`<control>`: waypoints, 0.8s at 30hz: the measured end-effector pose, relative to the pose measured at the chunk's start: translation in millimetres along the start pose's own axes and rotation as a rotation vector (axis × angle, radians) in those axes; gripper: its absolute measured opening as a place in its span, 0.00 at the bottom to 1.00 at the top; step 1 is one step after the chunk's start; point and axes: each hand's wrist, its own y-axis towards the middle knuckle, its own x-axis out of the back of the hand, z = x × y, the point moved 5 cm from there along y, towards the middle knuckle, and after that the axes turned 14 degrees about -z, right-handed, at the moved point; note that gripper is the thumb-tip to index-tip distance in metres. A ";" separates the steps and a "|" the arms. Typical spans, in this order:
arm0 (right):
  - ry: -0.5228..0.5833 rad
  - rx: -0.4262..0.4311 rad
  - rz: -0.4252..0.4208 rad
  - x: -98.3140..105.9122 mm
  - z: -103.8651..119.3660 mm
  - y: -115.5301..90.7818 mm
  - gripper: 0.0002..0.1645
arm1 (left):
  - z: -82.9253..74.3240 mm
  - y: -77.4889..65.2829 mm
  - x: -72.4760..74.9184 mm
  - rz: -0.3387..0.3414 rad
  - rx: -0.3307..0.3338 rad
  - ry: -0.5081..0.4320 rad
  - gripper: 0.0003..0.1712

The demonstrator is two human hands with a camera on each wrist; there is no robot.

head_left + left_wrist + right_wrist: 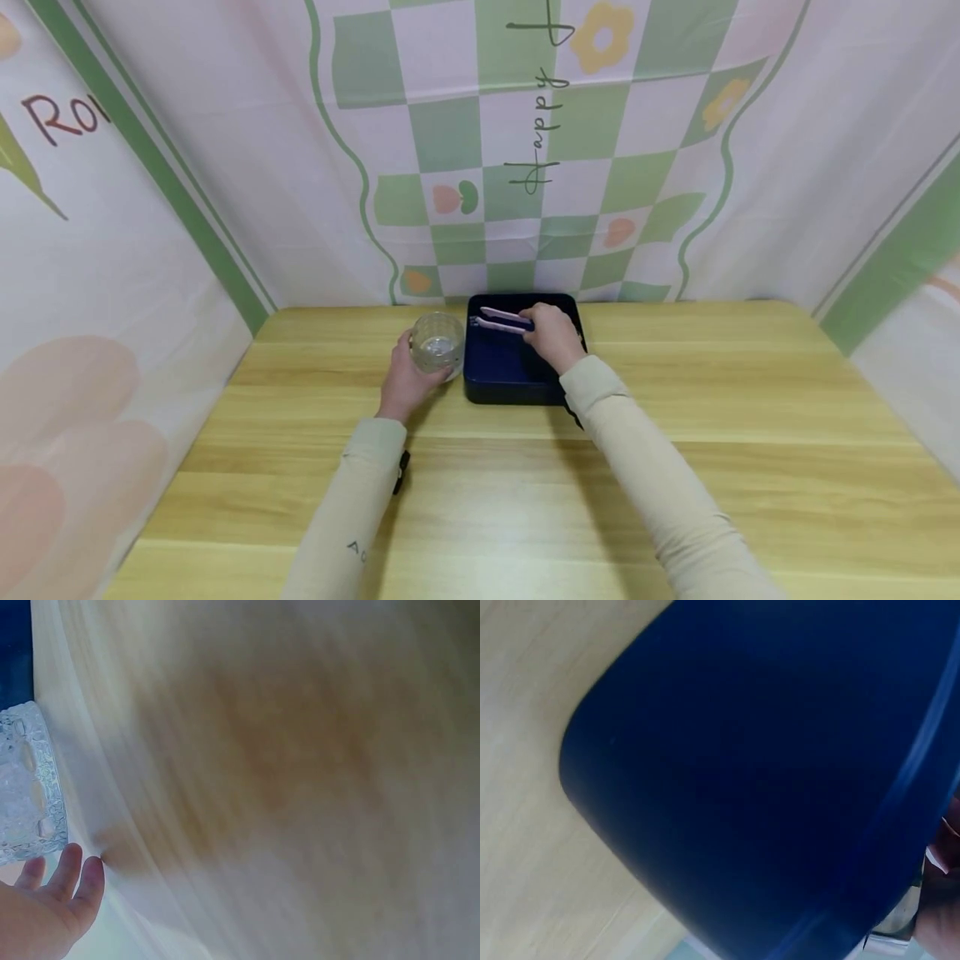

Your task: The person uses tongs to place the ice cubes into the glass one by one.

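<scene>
A clear, textured glass cup (pixel 437 343) is on the table, just left of a dark blue rectangular box (pixel 491 393). My left hand (pixel 405 379) holds the cup from its left and near side, thumb toward the front. In the left wrist view, the fingers (pixel 88 889) are beside the patterned glass (pixel 34 787). Over the box, my right hand (pixel 553 335) pinches pale pink tongs (pixel 501 321), whose two arms point left and stand apart. The right wrist view is mostly filled by the blue box (pixel 742 765), with part of the hand (pixel 939 919) at its right edge.
The wooden table (pixel 495 500) extends to both sides and in front of the box. Behind it hangs a checkered green and white curtain (pixel 513 179), close to the table's back edge. A small silvery piece (pixel 891 934) beside the box is too cropped to identify.
</scene>
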 end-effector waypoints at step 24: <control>-0.050 0.023 -0.041 -9.9 11.1 3.6 0.22 | -0.3 -0.9 0.9 0.005 0.005 0.006 0.55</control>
